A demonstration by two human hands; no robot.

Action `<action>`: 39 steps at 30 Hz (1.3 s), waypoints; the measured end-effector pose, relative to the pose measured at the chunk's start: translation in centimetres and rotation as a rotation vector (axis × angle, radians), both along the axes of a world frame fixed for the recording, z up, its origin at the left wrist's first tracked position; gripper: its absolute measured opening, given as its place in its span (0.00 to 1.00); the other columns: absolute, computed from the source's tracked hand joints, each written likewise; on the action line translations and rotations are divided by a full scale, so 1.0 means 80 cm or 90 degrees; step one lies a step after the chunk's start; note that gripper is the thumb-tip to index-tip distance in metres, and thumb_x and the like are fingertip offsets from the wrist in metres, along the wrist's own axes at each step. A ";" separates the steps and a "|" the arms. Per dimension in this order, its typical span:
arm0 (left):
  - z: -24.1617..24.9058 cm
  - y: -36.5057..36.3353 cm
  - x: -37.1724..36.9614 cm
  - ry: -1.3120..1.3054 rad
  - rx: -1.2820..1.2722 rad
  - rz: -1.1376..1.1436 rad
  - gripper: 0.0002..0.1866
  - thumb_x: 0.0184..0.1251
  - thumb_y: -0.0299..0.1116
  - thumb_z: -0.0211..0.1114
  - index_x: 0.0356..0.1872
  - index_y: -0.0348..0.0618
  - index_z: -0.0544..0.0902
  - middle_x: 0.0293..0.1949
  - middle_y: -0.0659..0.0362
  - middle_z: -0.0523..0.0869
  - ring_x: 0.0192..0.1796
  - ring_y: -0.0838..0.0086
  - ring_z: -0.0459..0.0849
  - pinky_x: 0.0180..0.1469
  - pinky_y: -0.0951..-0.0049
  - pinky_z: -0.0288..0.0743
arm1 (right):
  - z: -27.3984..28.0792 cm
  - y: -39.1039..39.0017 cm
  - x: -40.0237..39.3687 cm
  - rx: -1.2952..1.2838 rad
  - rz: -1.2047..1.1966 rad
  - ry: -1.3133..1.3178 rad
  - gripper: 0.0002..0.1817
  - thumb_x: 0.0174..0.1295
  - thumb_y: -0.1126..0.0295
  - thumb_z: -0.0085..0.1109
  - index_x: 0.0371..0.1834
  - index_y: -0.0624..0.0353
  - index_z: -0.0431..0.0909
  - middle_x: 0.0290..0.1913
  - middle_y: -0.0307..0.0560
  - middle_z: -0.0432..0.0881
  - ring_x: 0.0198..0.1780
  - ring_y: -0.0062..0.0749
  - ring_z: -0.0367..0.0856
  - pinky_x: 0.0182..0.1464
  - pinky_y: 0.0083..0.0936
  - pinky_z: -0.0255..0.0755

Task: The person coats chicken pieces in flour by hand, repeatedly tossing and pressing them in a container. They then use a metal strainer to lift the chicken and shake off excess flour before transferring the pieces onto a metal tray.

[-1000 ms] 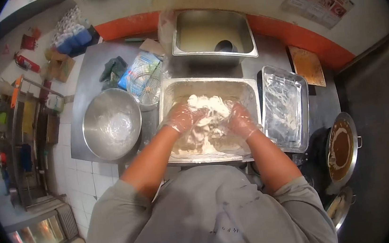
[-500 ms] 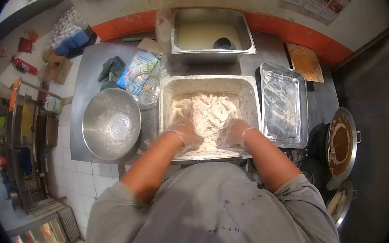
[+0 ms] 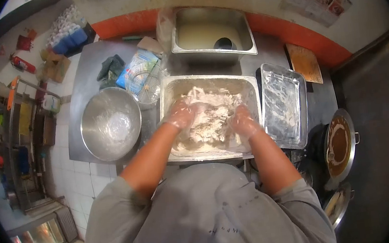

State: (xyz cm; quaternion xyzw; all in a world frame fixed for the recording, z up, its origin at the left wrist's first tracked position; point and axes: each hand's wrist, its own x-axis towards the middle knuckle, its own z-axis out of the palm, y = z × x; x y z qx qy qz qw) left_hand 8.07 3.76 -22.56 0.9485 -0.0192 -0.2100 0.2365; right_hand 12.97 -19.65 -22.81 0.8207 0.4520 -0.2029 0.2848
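Observation:
A deep metal pan stands in front of me, with white flour and floured pieces heaped inside. Thin clear plastic gloves cover both hands. On the pan's left side, my left hand lies over the flour, its fingers stretched toward the middle. My right hand is at the right side of the heap, near the wall, its fingers blurred and partly hidden. Flour is smeared along the pan's inner walls.
Left of the pan are a steel bowl and a wire strainer. Behind it stands a pan of pale liquid with a dark cup inside. A floury tray lies at the right, near a wok of brown oil.
Both hands have risen out of the flour and spread apart, the right one toward the pan's right wall. The floured heap has shifted and looks flatter.

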 end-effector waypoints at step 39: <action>-0.003 -0.045 -0.049 0.051 -0.405 0.241 0.48 0.59 0.36 0.78 0.77 0.36 0.60 0.56 0.47 0.86 0.55 0.66 0.85 0.60 0.71 0.79 | 0.019 0.015 -0.046 0.659 -0.626 0.485 0.27 0.54 0.66 0.75 0.57 0.65 0.82 0.49 0.65 0.87 0.56 0.50 0.86 0.57 0.36 0.79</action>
